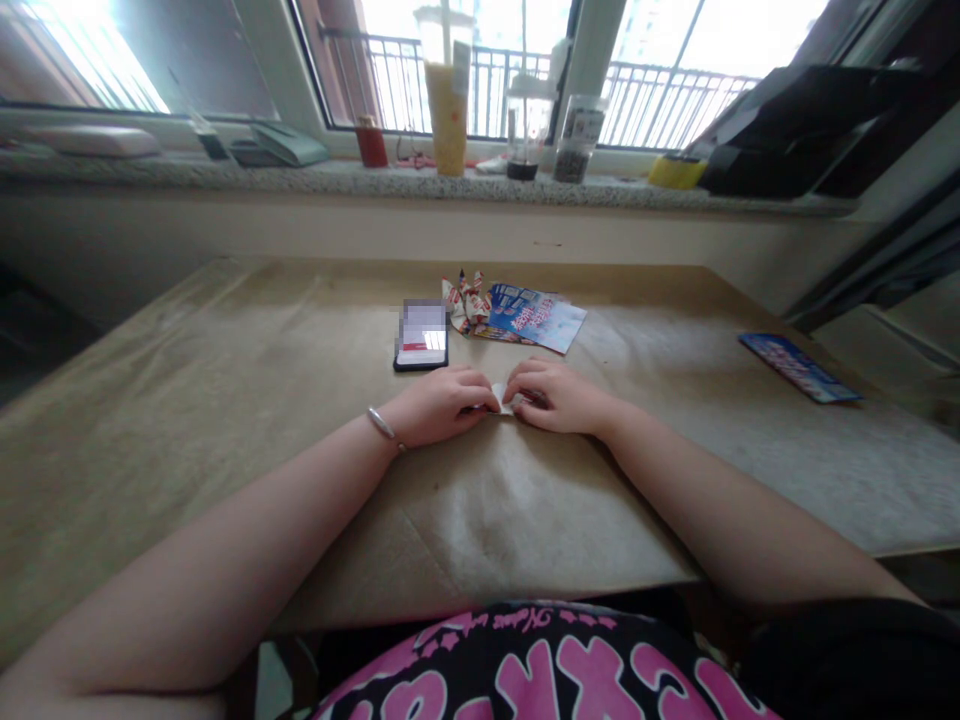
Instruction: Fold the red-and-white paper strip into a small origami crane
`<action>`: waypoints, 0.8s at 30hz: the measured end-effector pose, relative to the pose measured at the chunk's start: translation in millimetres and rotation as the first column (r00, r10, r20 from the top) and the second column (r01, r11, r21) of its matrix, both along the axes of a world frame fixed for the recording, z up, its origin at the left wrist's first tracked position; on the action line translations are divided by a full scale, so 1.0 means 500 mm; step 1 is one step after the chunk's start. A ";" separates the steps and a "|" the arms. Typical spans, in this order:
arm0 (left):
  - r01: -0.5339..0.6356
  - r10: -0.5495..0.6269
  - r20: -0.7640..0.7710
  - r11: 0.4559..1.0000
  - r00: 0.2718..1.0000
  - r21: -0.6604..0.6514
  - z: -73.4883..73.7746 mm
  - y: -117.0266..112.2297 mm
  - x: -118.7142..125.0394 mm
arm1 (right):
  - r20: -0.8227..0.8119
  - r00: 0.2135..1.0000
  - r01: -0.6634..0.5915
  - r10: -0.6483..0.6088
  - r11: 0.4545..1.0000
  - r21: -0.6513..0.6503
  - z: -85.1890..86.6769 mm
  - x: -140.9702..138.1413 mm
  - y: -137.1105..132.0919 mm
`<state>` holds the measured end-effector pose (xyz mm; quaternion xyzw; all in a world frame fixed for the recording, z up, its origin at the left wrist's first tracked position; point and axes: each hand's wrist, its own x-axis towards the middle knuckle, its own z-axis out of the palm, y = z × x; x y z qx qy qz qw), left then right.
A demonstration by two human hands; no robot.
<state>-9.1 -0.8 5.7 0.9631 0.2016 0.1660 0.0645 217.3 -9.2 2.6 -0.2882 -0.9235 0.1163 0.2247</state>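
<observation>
My left hand point(442, 403) and my right hand point(555, 395) rest close together on the brown table point(225, 400), fingertips pinching a small white folded paper point(504, 400) between them. Most of the paper is hidden under my fingers. A silver bracelet point(382, 424) sits on my left wrist. Just beyond my left hand lies a phone point(422, 335) with its screen lit. Behind the phone lie small folded paper pieces point(465, 297) and blue printed leaflets point(536, 318).
Another blue leaflet point(799, 367) lies at the table's right. The window sill point(300, 180) behind holds a tall cup of orange drink point(448, 95), a red can point(370, 142), jars point(577, 137), a yellow item point(676, 172) and a dark device point(795, 130).
</observation>
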 end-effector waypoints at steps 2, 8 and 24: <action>0.006 -0.006 -0.001 1.000 1.000 0.010 0.000 0.001 0.000 | -0.013 1.000 0.006 -0.006 1.000 -0.001 -0.001 -0.002 0.000; -0.009 0.011 -0.021 0.999 1.000 0.054 0.004 0.001 -0.003 | 0.003 0.999 0.035 -0.035 0.999 0.029 -0.005 -0.004 0.000; 0.025 -0.009 -0.088 0.982 0.996 0.189 0.007 -0.006 -0.002 | 0.036 0.981 0.188 -0.193 0.976 0.109 -0.014 -0.010 0.006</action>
